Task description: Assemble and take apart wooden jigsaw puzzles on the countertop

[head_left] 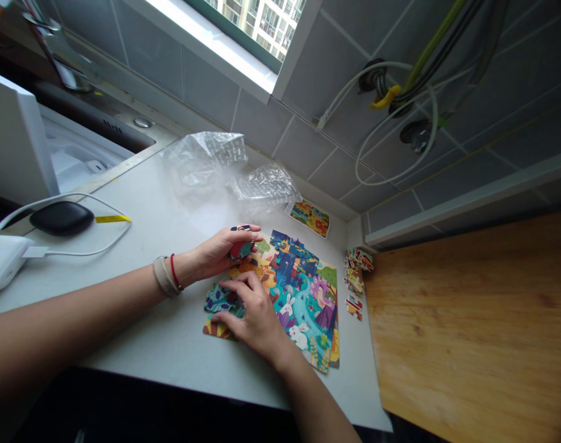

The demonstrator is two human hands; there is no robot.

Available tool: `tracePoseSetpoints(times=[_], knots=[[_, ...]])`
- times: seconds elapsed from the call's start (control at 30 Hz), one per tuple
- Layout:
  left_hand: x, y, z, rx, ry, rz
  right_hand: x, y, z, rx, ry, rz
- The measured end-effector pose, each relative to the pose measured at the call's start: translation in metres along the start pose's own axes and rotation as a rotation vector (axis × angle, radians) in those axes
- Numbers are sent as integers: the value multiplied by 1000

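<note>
My left hand (222, 251), with a grey band and a red cord at the wrist, is closed around several jigsaw puzzle pieces (241, 248). Just in front of it, my right hand (255, 311) bends over a teal, leaf-patterned puzzle piece (218, 299), with thumb and fingers on either side of it. Partly joined jigsaw puzzle (303, 301) lies flat to the right, showing white rabbits, a stream and dark blue trees. Yellow-orange puzzle sections show beneath it and under my right hand. My fingers hide part of the pieces.
Crumpled clear plastic wrap (215, 163) lies by the wall. A picture card (309, 218) and loose puzzle pieces (355, 271) rest near the counter's right side. At left are a black oval object (62, 218), a white charger (3, 263) with cable, and a sink (90, 114).
</note>
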State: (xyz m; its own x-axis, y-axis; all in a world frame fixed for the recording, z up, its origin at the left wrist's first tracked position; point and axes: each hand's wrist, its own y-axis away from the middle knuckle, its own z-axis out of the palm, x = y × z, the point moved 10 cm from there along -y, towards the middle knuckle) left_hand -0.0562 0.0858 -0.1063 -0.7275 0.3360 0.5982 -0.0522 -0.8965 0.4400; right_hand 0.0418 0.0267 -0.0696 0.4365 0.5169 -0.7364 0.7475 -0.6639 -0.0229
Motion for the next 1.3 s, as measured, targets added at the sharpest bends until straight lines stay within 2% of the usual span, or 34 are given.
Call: tracePoseSetpoints(times=[0.2,0.43,0.73,0.97,1.17,1.3], knots=[[0,0,0,-8,34,-2,-6,3,3,7,-39,-99],[0,0,1,-10,31,-8,-14,6,-10,125,-81,-206],[1,0,0,-13,-61,21,-24,11,-10,123,-84,-336],[-1,-2,1,-54,-64,16,-18,7,-25,226,-169,-245],[0,0,5,-70,-77,20,1,6,-45,348,-374,-113],[-3,2,10,-78,-59,6,24,13,-75,558,-514,-12]])
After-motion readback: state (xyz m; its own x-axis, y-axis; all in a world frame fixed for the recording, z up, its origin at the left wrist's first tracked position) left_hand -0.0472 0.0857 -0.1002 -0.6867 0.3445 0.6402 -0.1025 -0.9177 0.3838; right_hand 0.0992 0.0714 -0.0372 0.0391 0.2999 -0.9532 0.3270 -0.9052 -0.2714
